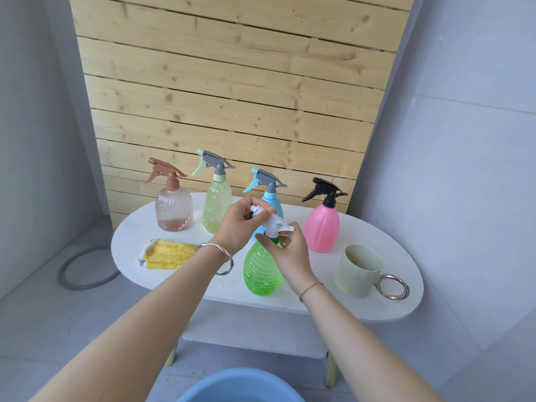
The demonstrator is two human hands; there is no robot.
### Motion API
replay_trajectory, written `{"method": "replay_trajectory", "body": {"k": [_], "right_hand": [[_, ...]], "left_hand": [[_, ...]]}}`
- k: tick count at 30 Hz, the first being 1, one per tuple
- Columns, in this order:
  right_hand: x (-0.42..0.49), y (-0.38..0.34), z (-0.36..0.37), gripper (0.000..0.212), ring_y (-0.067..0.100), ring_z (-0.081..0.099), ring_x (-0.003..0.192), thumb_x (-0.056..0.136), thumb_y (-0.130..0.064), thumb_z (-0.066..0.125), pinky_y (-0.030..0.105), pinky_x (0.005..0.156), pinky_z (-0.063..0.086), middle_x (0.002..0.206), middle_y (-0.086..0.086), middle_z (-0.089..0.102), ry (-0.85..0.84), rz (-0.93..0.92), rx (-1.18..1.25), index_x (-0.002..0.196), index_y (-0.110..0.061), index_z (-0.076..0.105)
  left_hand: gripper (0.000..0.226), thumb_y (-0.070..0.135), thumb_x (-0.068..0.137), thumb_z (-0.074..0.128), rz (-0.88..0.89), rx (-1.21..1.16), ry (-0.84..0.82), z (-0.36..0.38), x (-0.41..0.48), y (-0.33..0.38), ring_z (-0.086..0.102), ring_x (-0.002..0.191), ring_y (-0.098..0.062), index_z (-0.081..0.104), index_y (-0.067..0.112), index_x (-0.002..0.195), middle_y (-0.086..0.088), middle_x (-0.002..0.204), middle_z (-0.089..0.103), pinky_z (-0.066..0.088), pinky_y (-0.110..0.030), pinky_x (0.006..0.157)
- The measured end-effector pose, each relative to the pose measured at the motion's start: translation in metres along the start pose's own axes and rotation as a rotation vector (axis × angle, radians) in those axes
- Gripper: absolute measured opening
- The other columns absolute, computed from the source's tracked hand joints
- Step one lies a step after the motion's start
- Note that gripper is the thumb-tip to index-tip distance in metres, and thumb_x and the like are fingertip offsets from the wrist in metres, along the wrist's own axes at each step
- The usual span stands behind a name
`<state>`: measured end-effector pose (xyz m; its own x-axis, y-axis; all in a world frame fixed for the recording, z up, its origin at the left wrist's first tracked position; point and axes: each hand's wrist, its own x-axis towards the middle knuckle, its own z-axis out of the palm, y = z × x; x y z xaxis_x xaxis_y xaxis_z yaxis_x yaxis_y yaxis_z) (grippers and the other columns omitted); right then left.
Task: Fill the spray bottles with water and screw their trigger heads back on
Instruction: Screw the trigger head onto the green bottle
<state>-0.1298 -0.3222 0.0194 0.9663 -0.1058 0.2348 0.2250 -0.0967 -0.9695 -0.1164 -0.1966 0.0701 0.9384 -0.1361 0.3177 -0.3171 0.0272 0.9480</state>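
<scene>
at the back of the table, the clear brown-headed bottle and pale green bottle stand capped; their fill is hard to read. the left hand pinches the white trigger head sitting on the green bottle at the front edge, and the right hand curls round its neck. behind and right, the blue bottle and pink bottle are capped too. likely only this head is left to tighten, unless it is coming off for filling.

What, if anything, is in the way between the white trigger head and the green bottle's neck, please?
Nothing visible is. The left hand holds the trigger head right at the neck of the green bottle, and the right hand grips the head's base there.
</scene>
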Motion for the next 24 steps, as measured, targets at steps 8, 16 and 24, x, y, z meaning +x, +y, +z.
{"method": "replay_trajectory", "body": {"k": [8,16,24], "right_hand": [[0.000,0.004,-0.018,0.014,0.002,0.057,0.079,0.088,-0.019,0.066,0.015,0.078,0.044,0.084,-0.007,0.066,-0.160,0.045,0.021,0.099,-0.011,0.068],[0.000,0.008,-0.017,0.023,0.005,0.061,0.105,0.081,-0.017,0.074,0.018,0.094,0.044,0.103,-0.008,0.070,-0.125,-0.104,-0.123,0.103,-0.015,0.069],[-0.008,0.012,-0.002,0.016,0.014,0.062,0.087,0.080,-0.024,0.074,0.023,0.080,0.046,0.090,-0.006,0.072,0.074,-0.175,-0.191,0.094,-0.018,0.071]], "left_hand": [[0.013,0.008,0.090,0.064,0.006,-0.008,0.003,0.000,0.002,-0.004,0.053,0.079,-0.023,0.060,0.015,0.080,-0.028,0.094,0.065,0.044,-0.015,0.065],[0.008,0.008,0.090,0.064,0.020,0.006,-0.008,-0.001,0.002,-0.004,0.055,0.075,-0.018,0.061,0.012,0.083,-0.025,0.092,0.067,0.044,-0.014,0.064],[0.007,0.007,0.089,0.065,0.027,0.000,-0.022,-0.003,0.006,-0.007,0.061,0.068,-0.004,0.062,0.010,0.084,-0.015,0.088,0.068,0.049,-0.013,0.068]]}}
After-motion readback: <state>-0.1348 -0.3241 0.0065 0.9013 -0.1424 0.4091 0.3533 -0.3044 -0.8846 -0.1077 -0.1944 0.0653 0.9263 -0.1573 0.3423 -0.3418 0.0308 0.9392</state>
